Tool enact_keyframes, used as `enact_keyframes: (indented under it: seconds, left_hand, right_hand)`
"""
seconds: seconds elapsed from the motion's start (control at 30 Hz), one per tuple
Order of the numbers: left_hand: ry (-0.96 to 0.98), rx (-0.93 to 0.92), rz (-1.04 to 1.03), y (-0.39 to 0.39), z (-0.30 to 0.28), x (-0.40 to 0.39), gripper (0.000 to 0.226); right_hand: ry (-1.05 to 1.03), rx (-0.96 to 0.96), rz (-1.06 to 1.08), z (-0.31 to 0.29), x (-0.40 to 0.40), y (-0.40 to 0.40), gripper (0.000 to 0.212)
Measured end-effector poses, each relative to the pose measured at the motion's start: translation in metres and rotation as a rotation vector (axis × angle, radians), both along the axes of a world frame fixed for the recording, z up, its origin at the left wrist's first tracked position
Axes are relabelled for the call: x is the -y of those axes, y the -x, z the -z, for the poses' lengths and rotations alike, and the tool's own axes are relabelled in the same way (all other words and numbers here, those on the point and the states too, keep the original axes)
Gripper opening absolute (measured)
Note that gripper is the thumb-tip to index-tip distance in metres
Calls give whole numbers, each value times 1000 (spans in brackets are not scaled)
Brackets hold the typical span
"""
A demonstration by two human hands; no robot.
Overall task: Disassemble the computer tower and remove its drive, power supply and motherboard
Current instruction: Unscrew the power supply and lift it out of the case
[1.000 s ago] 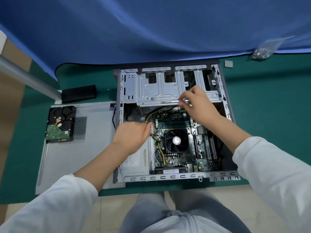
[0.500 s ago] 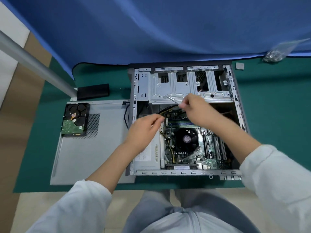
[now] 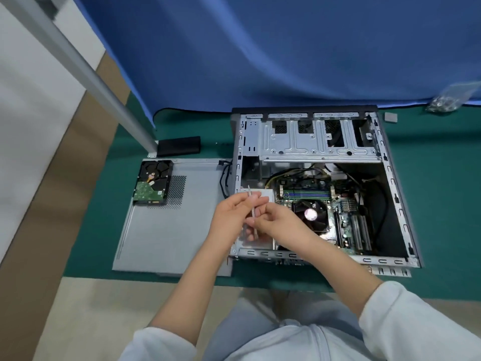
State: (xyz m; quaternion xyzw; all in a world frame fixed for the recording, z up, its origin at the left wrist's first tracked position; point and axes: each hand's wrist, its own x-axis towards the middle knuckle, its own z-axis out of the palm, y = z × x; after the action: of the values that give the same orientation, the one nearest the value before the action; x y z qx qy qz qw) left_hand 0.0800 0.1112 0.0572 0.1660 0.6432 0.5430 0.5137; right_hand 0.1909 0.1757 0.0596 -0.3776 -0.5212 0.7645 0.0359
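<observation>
Hands meeting over power supply (image 3: pixel 256 217), both sets of fingers pinching thin blurred tool (image 3: pixel 252 209), supply mostly hidden

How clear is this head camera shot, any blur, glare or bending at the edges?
Head view: the left hand, right hand and thin tool are slightly motion-blurred; glare whitens the fan hub; wide-angle distortion bows the grey pole and splays the computer case; lighting is soft, with faint shadows.

Left hand (image 3: pixel 231 217) and right hand (image 3: pixel 276 222) meeting in front, fingers curled, both pinching a thin tool (image 3: pixel 252 212), forearms bare, sleeves pushed up
</observation>
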Motion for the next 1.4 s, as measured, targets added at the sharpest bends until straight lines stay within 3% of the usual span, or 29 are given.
enact_keyframes:
  seconds: [0.23, 0.5, 0.63, 0.73, 1.0, 1.4]
  left_hand:
    - [148, -93, -61, -28, -6, 31, 24]
    - [136, -70, -127, -43, 13, 72, 10]
    - [218, -82, -115, -42, 25, 90, 10]
    - [280, -131, -131, -38, 33, 100, 13]
    - [287, -176, -47, -29, 38, 107, 13]
    - [296, -127, -83, -29, 43, 106, 13]
  right_hand:
    - [38, 31, -37, 15, 31, -23, 14]
    - [29, 81, -81, 20, 70, -30, 9]
    - [-31, 174, -142, 16, 91, -25, 24]
    - [75, 217, -165, 14, 102, -20, 26]
    - [144, 210, -183, 15, 112, -13, 11]
    - [127, 234, -153, 12, 111, -13, 16]
